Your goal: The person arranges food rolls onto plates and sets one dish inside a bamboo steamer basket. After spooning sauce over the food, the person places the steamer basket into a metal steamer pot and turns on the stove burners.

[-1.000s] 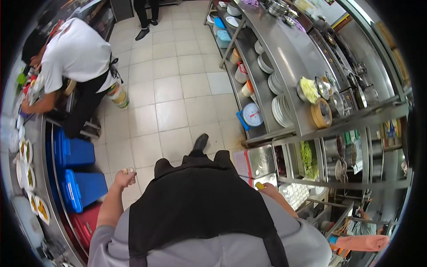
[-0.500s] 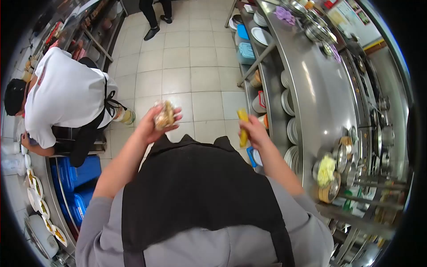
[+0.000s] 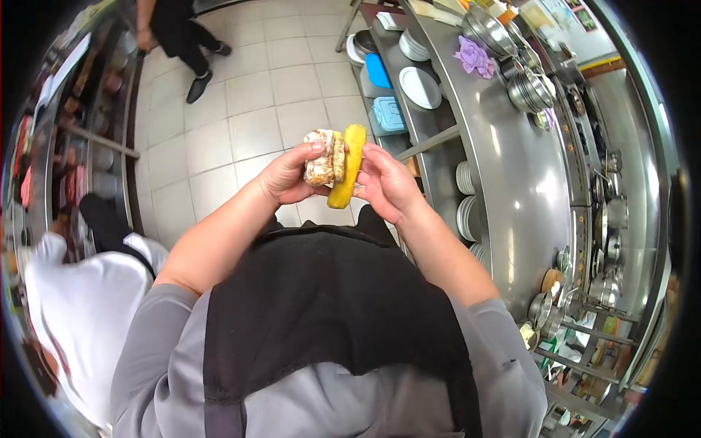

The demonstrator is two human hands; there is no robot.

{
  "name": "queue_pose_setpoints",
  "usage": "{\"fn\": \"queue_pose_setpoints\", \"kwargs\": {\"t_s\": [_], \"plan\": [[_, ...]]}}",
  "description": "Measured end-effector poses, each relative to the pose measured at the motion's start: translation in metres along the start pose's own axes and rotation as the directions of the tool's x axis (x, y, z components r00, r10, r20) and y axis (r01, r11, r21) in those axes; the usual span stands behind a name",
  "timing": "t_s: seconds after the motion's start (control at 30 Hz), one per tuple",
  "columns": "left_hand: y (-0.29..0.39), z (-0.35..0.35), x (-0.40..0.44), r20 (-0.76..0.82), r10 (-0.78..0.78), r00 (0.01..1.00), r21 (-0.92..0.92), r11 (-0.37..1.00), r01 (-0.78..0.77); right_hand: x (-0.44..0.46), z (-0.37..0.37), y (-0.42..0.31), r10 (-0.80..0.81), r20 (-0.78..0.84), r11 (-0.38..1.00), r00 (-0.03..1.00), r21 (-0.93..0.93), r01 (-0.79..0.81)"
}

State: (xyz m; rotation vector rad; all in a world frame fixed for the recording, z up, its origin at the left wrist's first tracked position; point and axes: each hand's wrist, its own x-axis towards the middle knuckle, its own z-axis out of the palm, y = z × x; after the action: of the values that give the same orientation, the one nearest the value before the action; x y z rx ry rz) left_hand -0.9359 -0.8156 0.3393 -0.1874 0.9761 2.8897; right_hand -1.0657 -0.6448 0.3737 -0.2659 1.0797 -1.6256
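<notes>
Above tiles (image 3: pixel 212 186), closer together now, left hand (image 3: pixel 289 174) around crusted chunks (image 3: pixel 319 166), right hand (image 3: pixel 391 182) half-open against yellow piece (image 3: pixel 351 158).

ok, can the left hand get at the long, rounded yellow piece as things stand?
Probably, to touch: the yellow piece lies right beside the white-coated brown chunks that the left hand holds. But those seem to fill its grip, so taking it looks awkward.
</notes>
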Motion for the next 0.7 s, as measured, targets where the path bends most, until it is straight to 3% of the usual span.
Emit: {"fn": "queue_pose_setpoints", "kwargs": {"t_s": [0.1,0.2,0.53,0.6,0.7], "plan": [[0.036,-0.029,0.052,0.065,-0.049,0.997,-0.005,0.999,0.049,0.041,-0.009,-0.033,0.030,-0.020,0.999,0.999,0.026,-0.030],[0.069,-0.051,0.102,0.082,-0.079,0.994,0.004,0.997,0.079,0.079,-0.018,-0.060,0.028,-0.162,0.999,0.986,0.028,-0.023],[0.172,-0.116,0.266,0.113,-0.128,0.985,0.073,0.990,0.120,0.234,-0.128,-0.159,0.067,-0.150,0.993,0.986,-0.088,-0.081],[0.185,-0.123,0.294,0.098,-0.139,0.985,0.100,0.987,0.130,0.262,-0.173,-0.166,0.054,-0.243,0.973,0.969,-0.206,-0.106],[0.193,-0.165,0.334,0.065,-0.191,0.979,0.123,0.976,0.182,0.302,-0.270,-0.156,-0.050,-0.535,0.931,0.843,-0.330,-0.155]]}}
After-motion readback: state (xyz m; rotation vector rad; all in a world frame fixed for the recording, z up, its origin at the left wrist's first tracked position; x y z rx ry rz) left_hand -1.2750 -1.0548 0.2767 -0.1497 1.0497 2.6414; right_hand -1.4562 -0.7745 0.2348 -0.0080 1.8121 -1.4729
